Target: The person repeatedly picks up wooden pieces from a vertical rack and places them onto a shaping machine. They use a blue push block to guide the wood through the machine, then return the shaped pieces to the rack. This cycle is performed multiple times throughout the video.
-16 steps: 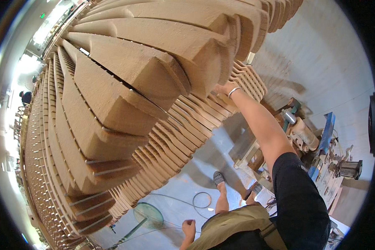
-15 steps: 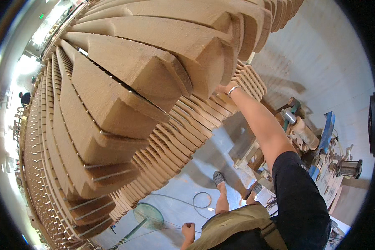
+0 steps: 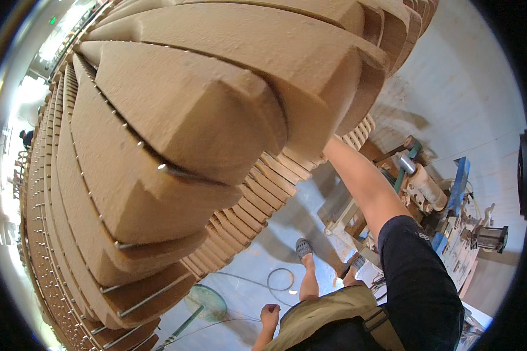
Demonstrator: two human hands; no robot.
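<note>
Because the wooden boards (image 3: 158, 96) fanned ahead and leftward look stiff and heavy, I'd hold their edges, my left hand (image 3: 270, 314) curled closed, my right hand hidden behind them, its grip unclear.

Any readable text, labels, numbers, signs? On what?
None readable.
Pale marking on the black sleeve: too small and blurred.
Green light, upper left: too small to tell if it is a sign.
Brown slatted piece: no lettering seen.

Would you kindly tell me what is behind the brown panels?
Behind the panels, narrow slats partly show and the right forearm reaches in; the right hand is hidden.
</note>
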